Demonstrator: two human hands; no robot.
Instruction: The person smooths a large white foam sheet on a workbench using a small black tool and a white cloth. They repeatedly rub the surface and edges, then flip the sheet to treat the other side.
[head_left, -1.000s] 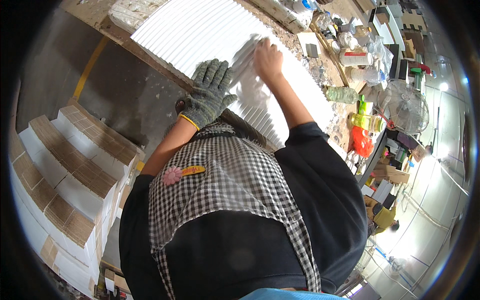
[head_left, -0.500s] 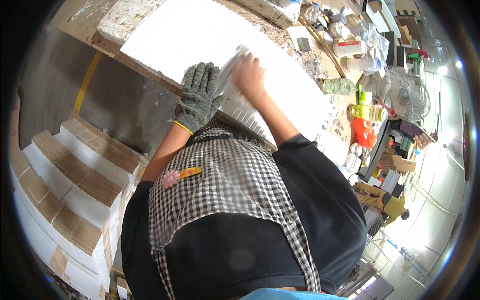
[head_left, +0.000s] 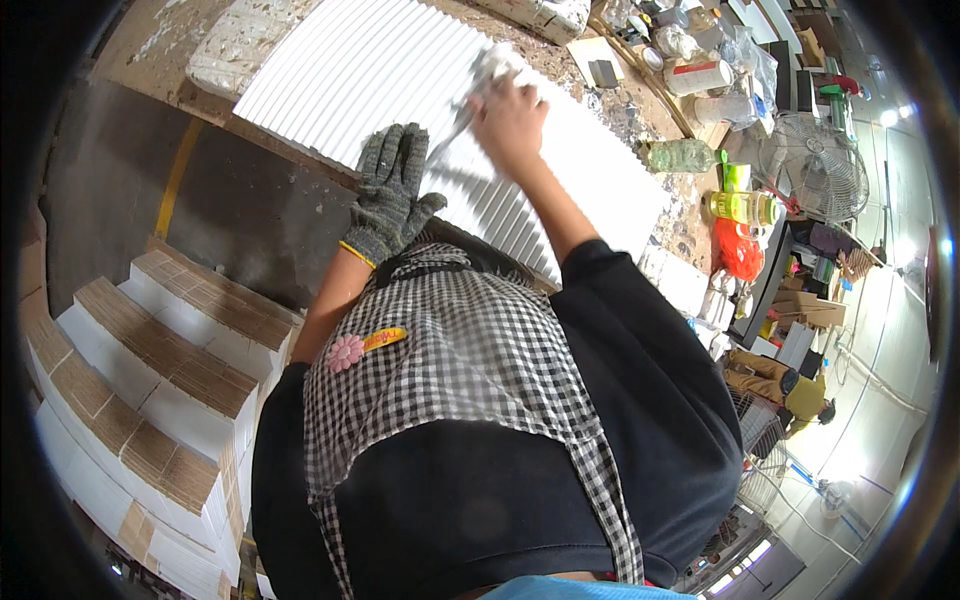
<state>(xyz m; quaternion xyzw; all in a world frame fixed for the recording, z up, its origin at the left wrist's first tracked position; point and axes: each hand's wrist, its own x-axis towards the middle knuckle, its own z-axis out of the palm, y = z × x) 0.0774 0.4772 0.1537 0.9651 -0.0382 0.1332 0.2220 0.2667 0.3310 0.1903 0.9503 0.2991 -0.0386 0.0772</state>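
A white ridged panel (head_left: 350,75) lies on the workbench in front of me. My left hand (head_left: 388,190), in a dark grey knitted glove with a yellow cuff, rests on the panel's near left edge with its fingers stretched out. My bare right hand (head_left: 512,125) is over the panel's middle, fingers closed on a crumpled white rag (head_left: 494,66) that sticks out ahead of it. The rag is blurred by motion, and part of it is hidden by the hand.
Stacked white boards with brown tops (head_left: 165,345) stand at lower left. Along the bench's far right lie a green bottle (head_left: 682,156), a yellow-labelled bottle (head_left: 742,208), an orange bag (head_left: 738,250) and white tubs. Beyond are a fan (head_left: 815,170) and another person (head_left: 805,398).
My right hand has moved slightly forward and right across the panel with the rag. My left hand stays nearly in place. The panel's ridges show more clearly now.
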